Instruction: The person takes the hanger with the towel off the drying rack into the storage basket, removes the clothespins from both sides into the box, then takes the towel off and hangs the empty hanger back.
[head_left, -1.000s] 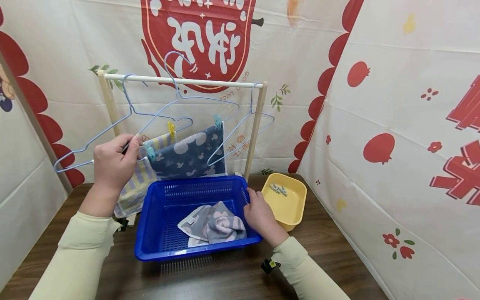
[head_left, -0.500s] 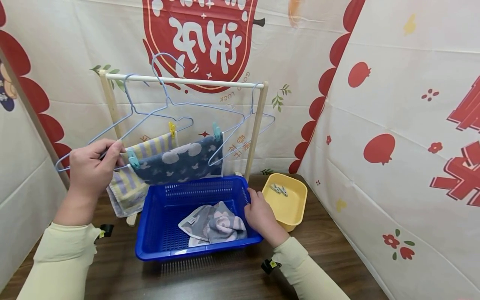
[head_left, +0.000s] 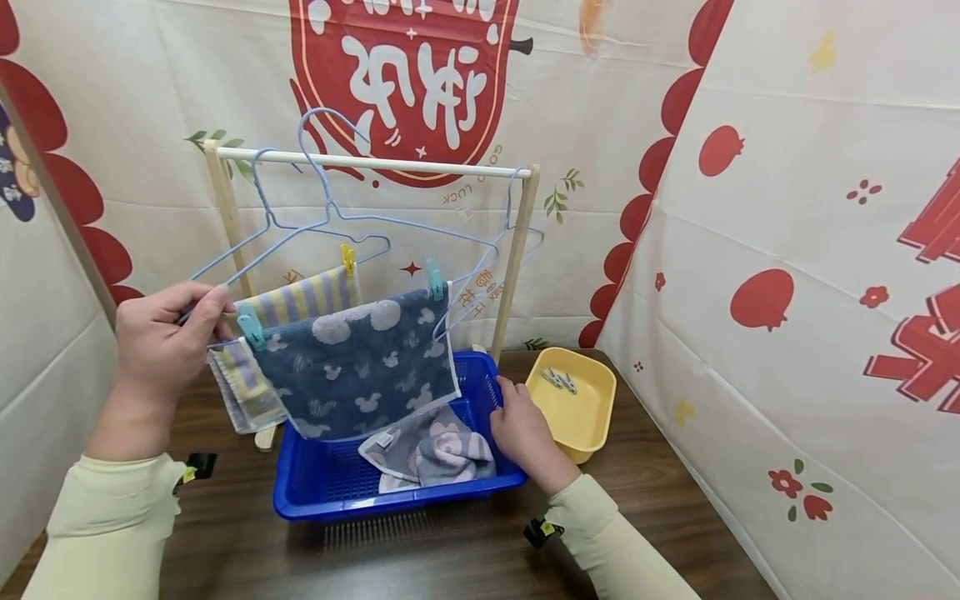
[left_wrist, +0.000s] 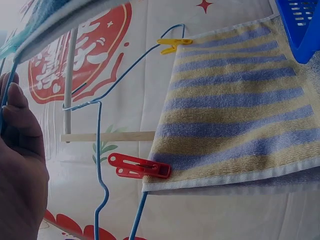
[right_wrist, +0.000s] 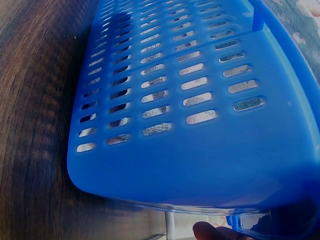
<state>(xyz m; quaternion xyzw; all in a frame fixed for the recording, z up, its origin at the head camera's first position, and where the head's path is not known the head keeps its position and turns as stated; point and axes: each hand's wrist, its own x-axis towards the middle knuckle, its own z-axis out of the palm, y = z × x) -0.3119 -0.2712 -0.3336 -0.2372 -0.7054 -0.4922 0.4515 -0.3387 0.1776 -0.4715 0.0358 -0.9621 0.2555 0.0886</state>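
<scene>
My left hand [head_left: 168, 342] grips the left corner of a blue wire hanger [head_left: 327, 200]. Two teal clothespins [head_left: 251, 327] fasten a dark blue mouse-patterned towel [head_left: 360, 367] to its bottom bar. The towel hangs in front of the rack, covering part of the blue basket [head_left: 352, 507] in the head view. The hanger's hook stands above the rack's white rod [head_left: 427, 168]. My right hand [head_left: 525, 429] holds the basket's right rim, its fingers over the edge; fingertips [right_wrist: 215, 232] show at the bottom of the right wrist view. A grey and pink towel [head_left: 450, 450] lies crumpled inside the basket.
Behind, a striped towel [left_wrist: 235, 100] hangs from another hanger by a yellow clothespin [left_wrist: 174, 44] and a red one [left_wrist: 140, 166]. A third hanger [head_left: 509, 200] hangs by the right post. Right of the basket stands a yellow tub [head_left: 609, 400] with grey clothespins [head_left: 558, 381].
My left hand has moved left and slightly down with the hanger. The dark blue towel has come from behind the basket to in front, over it. The right hand has stayed on the basket.
</scene>
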